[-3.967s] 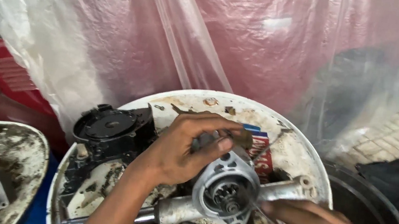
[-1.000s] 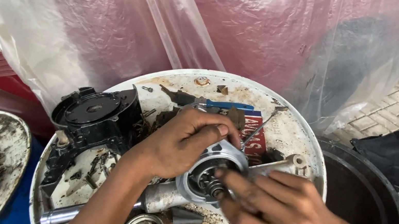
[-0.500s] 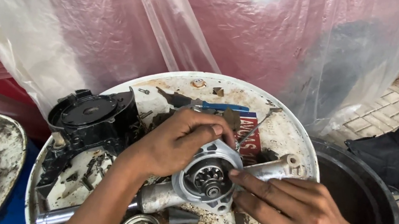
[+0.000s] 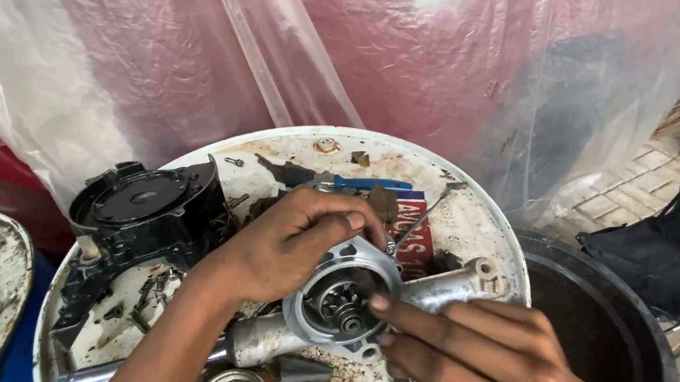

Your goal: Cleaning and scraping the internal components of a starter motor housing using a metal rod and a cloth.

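The grey metal housing (image 4: 346,303) lies over the round white tray (image 4: 480,206), near its front centre, with its round flanged face turned upward and a small gear visible in the bore. The left hand (image 4: 288,241) is closed over the housing's upper left rim, gripping it from above. The right hand (image 4: 474,370) lies at the lower right, 2 fingers (image 4: 420,313) extended onto the flange edge, not clasped. A black plastic cover (image 4: 147,208) sits at the tray's left.

Silver-grey metal housing (image 4: 343,293), rust-stained white round tray (image 4: 479,211), black plastic cover (image 4: 148,200), pinkish translucent sheet (image 4: 429,62)
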